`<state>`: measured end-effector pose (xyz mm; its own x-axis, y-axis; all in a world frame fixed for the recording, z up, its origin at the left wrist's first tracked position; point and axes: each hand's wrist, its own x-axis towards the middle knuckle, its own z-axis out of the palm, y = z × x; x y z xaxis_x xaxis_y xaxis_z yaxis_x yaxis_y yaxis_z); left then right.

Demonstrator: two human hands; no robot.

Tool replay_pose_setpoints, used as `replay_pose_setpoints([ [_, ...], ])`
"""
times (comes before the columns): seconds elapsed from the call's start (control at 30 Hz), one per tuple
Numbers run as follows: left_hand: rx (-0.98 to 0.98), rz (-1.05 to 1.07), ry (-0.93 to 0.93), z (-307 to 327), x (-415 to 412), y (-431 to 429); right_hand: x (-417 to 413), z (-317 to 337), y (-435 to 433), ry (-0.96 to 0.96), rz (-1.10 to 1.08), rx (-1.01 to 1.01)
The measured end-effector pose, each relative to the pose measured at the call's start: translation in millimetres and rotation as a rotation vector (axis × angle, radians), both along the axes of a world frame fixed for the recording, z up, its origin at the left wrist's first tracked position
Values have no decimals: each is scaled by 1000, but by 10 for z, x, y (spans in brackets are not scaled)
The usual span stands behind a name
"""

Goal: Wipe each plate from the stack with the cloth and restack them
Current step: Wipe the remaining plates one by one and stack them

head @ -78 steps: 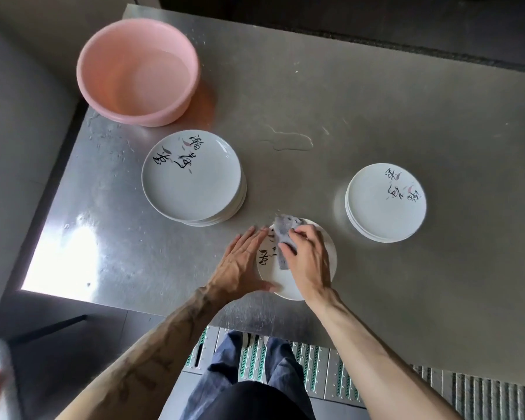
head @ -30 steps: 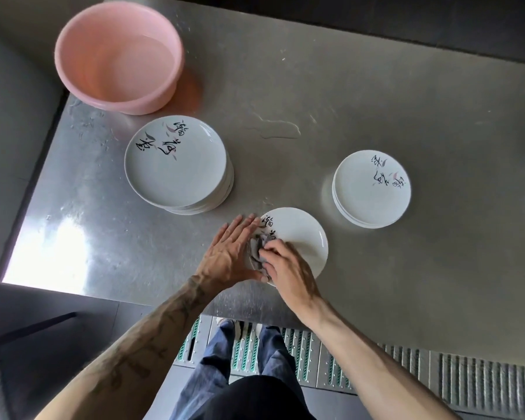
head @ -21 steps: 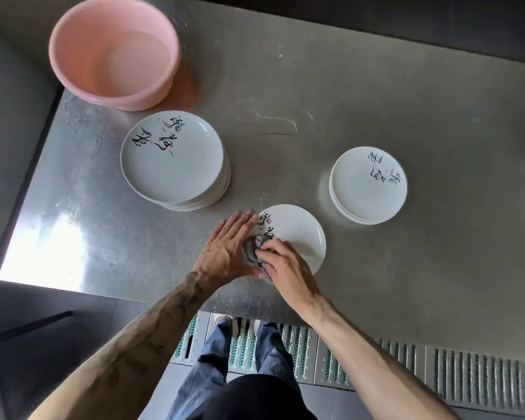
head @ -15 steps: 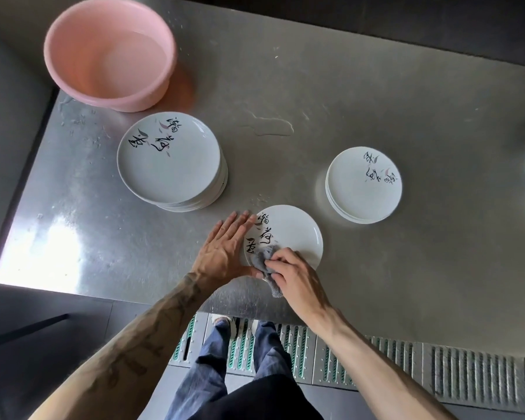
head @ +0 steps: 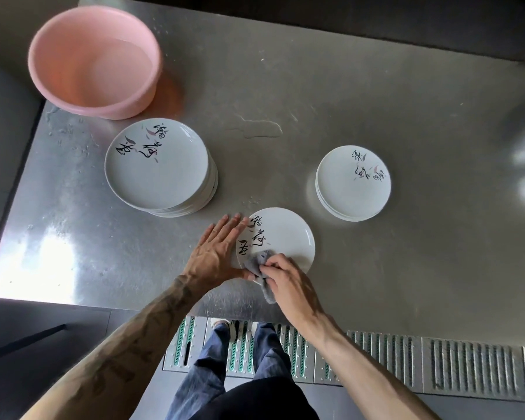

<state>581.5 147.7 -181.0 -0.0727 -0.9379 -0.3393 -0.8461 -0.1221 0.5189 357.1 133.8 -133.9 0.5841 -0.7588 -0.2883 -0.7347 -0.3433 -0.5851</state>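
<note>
Sweeping round, the cloth (head: 256,263) – pinched in the right hand's (head: 288,283) grip – is now at the plate's (head: 288,234) near-left rim, down from its far side. Left hand (head: 215,253), fingers flat, steadies the left edge. Wipe prob. nearly done.

The steel counter (head: 376,268) carries a pink basin (head: 103,109) at its far left corner, a tall plate stack (head: 158,165) beside it, a shorter stack (head: 353,181) to the right, and a single plate (head: 285,237) near the front edge.
</note>
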Motion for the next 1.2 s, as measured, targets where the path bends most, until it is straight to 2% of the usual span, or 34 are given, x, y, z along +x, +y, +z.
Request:
replay_pose_setpoints([
  [0.13, 24, 19, 30, 9, -12, 5, -411, 57, -215, 76, -48, -109],
  [0.23, 28, 28, 34, 28, -15, -2, -403, 11, -569, 162, -39, -192],
  [0.4, 44, 27, 51, 78, -24, -16, 25, -131, -845, 104, -59, -205],
  [0.47, 43, 27, 45, 83, -28, -19, 157, -168, -801, 58, 22, -231],
  [0.57, 40, 22, 29, 90, -29, -18, 102, -158, -863, 60, 93, -283],
  [0.67, 34, 20, 16, 83, -34, -8, -198, -125, -845, 120, -18, -316],
  [0.83, 45, 10, 8, 82, -32, -7, -557, -63, -376, 122, 4, -272],
  [1.03, 48, 25, 13, 96, -52, -8, -214, -90, -1021, 99, 61, -354],
  [1.2, 42, 51, 23, 124, -86, -28, 26, -184, -768, -13, -64, -205],
])
